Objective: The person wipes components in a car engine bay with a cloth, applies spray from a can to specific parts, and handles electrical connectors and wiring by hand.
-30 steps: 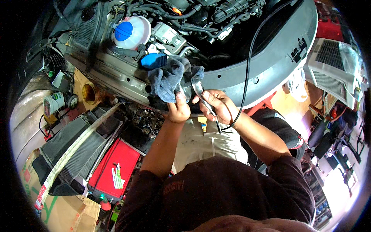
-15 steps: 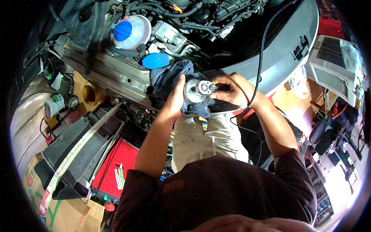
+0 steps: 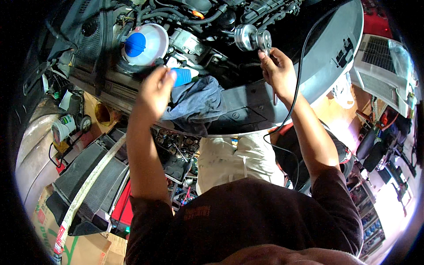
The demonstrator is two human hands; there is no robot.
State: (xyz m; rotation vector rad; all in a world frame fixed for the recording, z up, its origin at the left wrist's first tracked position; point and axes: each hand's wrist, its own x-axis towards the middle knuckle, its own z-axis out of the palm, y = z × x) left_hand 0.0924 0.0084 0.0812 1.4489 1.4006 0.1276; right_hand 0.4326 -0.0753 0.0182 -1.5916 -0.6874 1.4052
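My right hand (image 3: pixel 280 75) grips a ratchet (image 3: pixel 264 40) just below its round head. On the ratchet sits a shiny metal cup-shaped socket (image 3: pixel 244 38), held over the engine bay. Part of the handle shows under the hand. At the left, my left hand (image 3: pixel 153 93) is smeared by motion, so its fingers are not clear. It is beside a blue flap cap (image 3: pixel 182 77) and the left end of a crumpled dark blue cloth (image 3: pixel 196 100), which lies over the car's front edge. Whether it touches either one I cannot tell.
A white reservoir (image 3: pixel 155 44) with a blue cap stands at the left of the engine bay. A black cable (image 3: pixel 300 66) hangs down past my right forearm. The grey bumper (image 3: pixel 309 59) curves around the right. Radiators (image 3: pixel 95 176) and a cardboard box (image 3: pixel 86 247) lie at lower left.
My right hand has carried the ratchet and socket forward and right, over the engine bay. My left hand has left the socket and moved left. The cloth now lies on the car's edge.
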